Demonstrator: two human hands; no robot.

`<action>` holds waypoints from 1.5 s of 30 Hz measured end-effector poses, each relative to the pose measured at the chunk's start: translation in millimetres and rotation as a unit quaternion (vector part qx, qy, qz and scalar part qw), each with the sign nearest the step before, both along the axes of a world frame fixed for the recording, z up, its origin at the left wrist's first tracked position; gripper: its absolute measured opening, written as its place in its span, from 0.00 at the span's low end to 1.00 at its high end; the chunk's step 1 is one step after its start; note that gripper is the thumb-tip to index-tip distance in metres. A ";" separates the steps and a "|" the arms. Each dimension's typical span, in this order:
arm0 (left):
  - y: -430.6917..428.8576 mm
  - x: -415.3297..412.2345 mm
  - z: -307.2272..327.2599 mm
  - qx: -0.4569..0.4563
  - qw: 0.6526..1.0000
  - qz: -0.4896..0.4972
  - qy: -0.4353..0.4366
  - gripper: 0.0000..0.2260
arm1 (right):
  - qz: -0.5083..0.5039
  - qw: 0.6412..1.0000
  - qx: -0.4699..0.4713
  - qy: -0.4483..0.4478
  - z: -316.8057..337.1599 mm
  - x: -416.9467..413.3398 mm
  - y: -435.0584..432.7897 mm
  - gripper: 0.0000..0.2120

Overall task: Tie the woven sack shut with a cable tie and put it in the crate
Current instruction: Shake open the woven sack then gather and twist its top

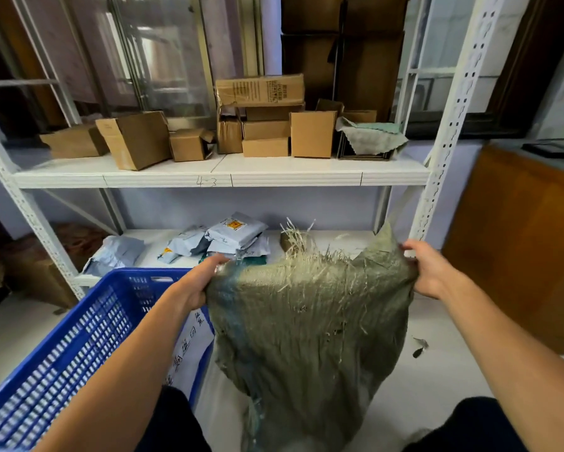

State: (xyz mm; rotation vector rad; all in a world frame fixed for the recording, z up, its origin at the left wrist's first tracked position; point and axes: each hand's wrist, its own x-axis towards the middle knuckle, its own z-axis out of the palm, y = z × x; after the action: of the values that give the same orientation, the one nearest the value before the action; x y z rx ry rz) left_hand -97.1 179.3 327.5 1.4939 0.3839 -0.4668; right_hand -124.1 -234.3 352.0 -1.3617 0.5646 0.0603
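A grey-green woven sack with a frayed top edge hangs in front of me, stretched wide between both hands above the floor. My left hand grips its top left corner. My right hand grips the top right corner. The sack's mouth is spread out, with loose strands sticking up along it. A blue plastic crate with perforated walls stands at the lower left, right beside the sack; a white sheet with writing lies inside it. No cable tie is in view.
A white metal shelf rack stands straight ahead with several cardboard boxes on the upper board and grey mailer bags on the lower one. A wooden cabinet stands at the right. My dark-trousered knees frame the white floor below.
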 end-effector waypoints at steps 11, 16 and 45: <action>7.1 10.6 -10.4 0.081 0.986 0.081 -0.124 0.06 | 0.040 0.993 -0.102 -0.036 -14.1 10.4 1.0 0.15; -3.6 7.8 -5.5 0.179 0.953 0.114 -0.217 0.07 | 0.023 0.979 -0.197 -0.051 -34.1 25.4 -11.0 0.18; -7.1 -0.6 9.8 -0.057 0.979 0.129 -0.144 0.10 | -0.055 0.996 0.055 -0.045 -31.7 38.9 19.2 0.14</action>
State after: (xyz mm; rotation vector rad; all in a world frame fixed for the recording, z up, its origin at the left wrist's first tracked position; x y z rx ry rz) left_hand -97.6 172.2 337.3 1.3530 0.3093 -0.0619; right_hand -85.3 -215.1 320.3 -1.2179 0.5524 -0.0581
